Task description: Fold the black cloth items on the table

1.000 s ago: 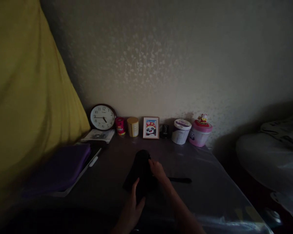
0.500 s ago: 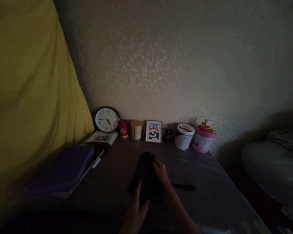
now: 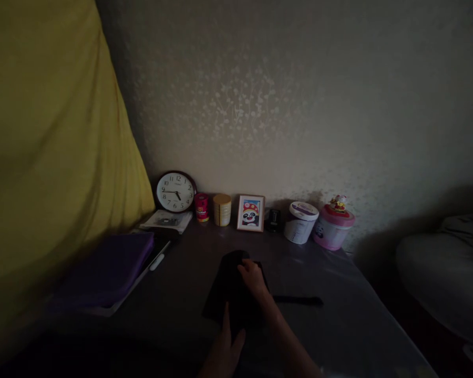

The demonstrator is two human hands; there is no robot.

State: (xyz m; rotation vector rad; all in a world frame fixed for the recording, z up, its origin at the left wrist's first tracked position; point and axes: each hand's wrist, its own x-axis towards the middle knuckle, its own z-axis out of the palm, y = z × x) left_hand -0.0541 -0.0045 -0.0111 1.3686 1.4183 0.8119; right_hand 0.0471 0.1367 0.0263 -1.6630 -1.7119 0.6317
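A black item that looks like cloth (image 3: 229,281) lies on the dark table in front of me, too dark to make out its kind. A narrow black strap (image 3: 299,300) sticks out to its right. My right hand (image 3: 253,275) is on the upper part of the cloth, fingers curled down and closed on it. Lower down, my left hand (image 3: 225,346) rests at the near part of the cloth, with forefinger stretched forward and thumb apart. Its other fingers are lost in shadow.
Along the wall stand a clock (image 3: 176,192), a red can (image 3: 201,208), a yellow-lidded can (image 3: 222,211), a framed panda picture (image 3: 251,214), a white tub (image 3: 300,224) and a pink tub (image 3: 333,228). A purple folder (image 3: 106,268) and white marker (image 3: 156,262) lie left, by a yellow curtain (image 3: 63,131).
My right hand has moved slightly left across the cloth, and a bit of the cloth now shows to its right. My left hand stays nearly in place. The view has shifted slightly.
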